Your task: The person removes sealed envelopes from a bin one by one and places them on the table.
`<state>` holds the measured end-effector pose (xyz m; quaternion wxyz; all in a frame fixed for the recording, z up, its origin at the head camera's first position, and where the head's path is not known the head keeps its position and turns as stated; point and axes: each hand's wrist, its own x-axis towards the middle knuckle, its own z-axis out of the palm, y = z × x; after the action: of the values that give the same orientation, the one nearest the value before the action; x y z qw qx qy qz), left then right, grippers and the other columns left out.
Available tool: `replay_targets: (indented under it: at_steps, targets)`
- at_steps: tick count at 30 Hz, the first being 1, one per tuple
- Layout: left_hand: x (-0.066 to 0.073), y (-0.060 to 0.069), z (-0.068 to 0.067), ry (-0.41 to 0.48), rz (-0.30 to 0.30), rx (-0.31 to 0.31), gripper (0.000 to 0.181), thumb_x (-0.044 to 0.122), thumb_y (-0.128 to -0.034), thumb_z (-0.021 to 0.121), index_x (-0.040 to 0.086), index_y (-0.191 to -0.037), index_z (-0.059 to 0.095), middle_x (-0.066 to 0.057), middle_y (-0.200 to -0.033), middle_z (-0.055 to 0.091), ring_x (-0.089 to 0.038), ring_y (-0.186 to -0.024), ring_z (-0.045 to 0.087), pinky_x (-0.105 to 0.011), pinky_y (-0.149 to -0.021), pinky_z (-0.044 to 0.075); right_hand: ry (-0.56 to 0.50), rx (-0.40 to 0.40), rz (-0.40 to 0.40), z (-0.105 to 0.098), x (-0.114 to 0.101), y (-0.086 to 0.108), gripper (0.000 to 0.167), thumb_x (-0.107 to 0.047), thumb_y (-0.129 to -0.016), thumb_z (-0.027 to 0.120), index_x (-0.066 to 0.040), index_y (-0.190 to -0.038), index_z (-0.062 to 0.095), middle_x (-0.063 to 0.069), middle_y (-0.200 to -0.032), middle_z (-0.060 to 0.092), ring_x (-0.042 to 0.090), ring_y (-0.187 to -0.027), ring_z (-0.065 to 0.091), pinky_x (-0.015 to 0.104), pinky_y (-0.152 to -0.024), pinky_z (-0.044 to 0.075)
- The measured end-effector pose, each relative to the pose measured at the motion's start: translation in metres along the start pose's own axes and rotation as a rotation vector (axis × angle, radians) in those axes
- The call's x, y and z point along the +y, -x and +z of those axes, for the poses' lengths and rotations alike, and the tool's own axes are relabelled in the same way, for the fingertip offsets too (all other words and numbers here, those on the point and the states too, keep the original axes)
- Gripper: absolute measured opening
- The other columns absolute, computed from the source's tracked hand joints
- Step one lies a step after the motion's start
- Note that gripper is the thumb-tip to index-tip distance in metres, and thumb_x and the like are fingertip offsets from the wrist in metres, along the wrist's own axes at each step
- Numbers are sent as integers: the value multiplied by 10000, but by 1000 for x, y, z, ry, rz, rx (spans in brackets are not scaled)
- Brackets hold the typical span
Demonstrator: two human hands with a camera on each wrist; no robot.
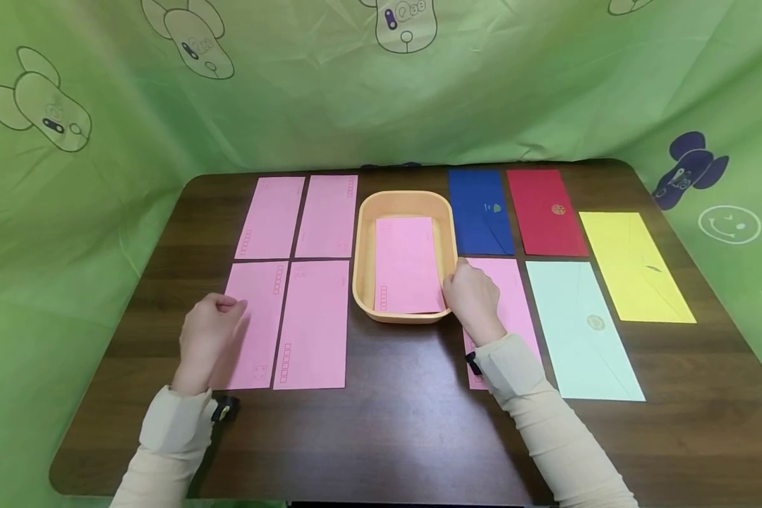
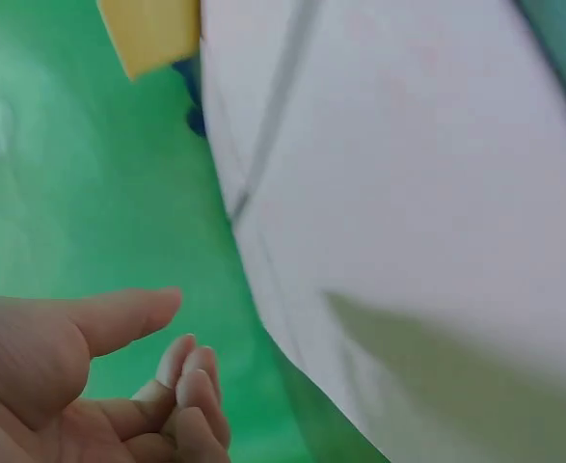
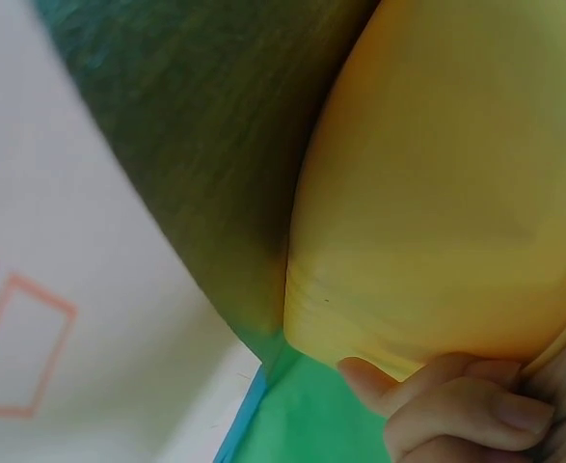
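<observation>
My left hand point(image 1: 208, 333) hovers over the left edge of a pink envelope point(image 1: 257, 321). In the left wrist view, a gap shows between thumb and loosely bent fingers point(image 2: 198, 386), with nothing held. At the right side of a pale orange tray point(image 1: 368, 303), my right hand point(image 1: 474, 296) grips the rim near its front corner. Curled fingers point(image 3: 466, 410) lie against the tray's outer wall point(image 3: 427, 212) in the right wrist view; the thumb's place is hidden. One pink envelope point(image 1: 408, 261) lies inside the tray. Beneath my right wrist is another pink envelope point(image 1: 508, 296), partly covered.
More pink envelopes lie left of the tray: two at the back point(image 1: 269, 217) and one at the front point(image 1: 312, 324). On the right are a blue envelope point(image 1: 476, 204), a red envelope point(image 1: 542, 219), a yellow envelope point(image 1: 635, 268) and a mint envelope point(image 1: 578, 317). Green cloth point(image 1: 330, 106) surrounds the table.
</observation>
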<state>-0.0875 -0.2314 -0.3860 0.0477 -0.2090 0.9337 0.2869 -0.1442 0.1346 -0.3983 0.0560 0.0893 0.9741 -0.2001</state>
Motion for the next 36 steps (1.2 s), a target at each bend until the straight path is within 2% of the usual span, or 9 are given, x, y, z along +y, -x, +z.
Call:
replay_targets:
  at_steps: [5, 12, 20, 24, 28, 32, 34, 36]
  targets:
    - [33, 6, 8, 54, 93, 24, 331, 301, -952, 535, 14, -1085, 632, -191, -1028, 670, -303, -870, 604, -328, -672, 400, 8, -5, 3, 1, -1, 0, 310, -169, -949, 411, 45, -1113, 563, 239, -894, 652, 368, -800, 635, 440, -605, 467]
    - [81, 12, 32, 93, 267, 45, 230, 249, -925, 599, 42, -1002, 664, -133, -948, 701, -247, -756, 606, -270, -606, 396, 12, -13, 4, -2, -2, 1, 324, -171, -950, 407, 50, -1133, 556, 249, -906, 652, 375, -806, 635, 438, -596, 464]
    - [127, 18, 60, 125, 390, 59, 174, 225, -903, 622, 70, -946, 687, -68, -894, 709, -204, -718, 613, -292, -628, 447, 17, -7, 0, -1, -2, 0, 315, -155, -935, 398, 54, -1105, 563, 272, -950, 657, 410, -853, 644, 481, -637, 483]
    - [142, 22, 74, 104, 433, 53, 157, 229, -903, 634, 86, -924, 693, -36, -855, 703, -175, -705, 611, -292, -617, 462, 20, -12, 1, 0, -2, 0, 314, -155, -937, 404, 54, -1107, 565, 263, -926, 655, 392, -826, 641, 458, -614, 475]
    - [150, 25, 89, 48, 494, 61, 152, 225, -912, 634, 87, -908, 696, -33, -852, 708, -171, -719, 632, -302, -625, 485, 20, -8, 0, 0, -1, 0, 313, -155, -937, 409, 52, -1113, 566, 263, -927, 654, 392, -821, 641, 455, -609, 475]
    - [156, 27, 104, -44, 610, 96, 154, 201, -921, 622, 66, -911, 693, -54, -880, 710, -195, -778, 657, -316, -652, 529, 18, 7, -5, 0, 0, 0, 305, -153, -933, 410, 50, -1093, 571, 274, -937, 656, 409, -831, 644, 472, -614, 478]
    - [158, 26, 110, -92, 651, 106, 160, 196, -926, 616, 54, -923, 689, -68, -887, 702, -212, -807, 659, -327, -674, 540, 14, 11, -6, 0, 0, 0, 301, -154, -931, 407, 47, -1081, 573, 274, -929, 655, 411, -828, 642, 471, -608, 473]
    - [160, 25, 114, -146, 669, 103, 178, 193, -931, 610, 31, -921, 683, -90, -871, 689, -227, -808, 659, -337, -687, 547, 14, 11, -6, 1, 0, 0, 303, -155, -932, 404, 46, -1083, 573, 272, -925, 654, 408, -824, 641, 467, -603, 471]
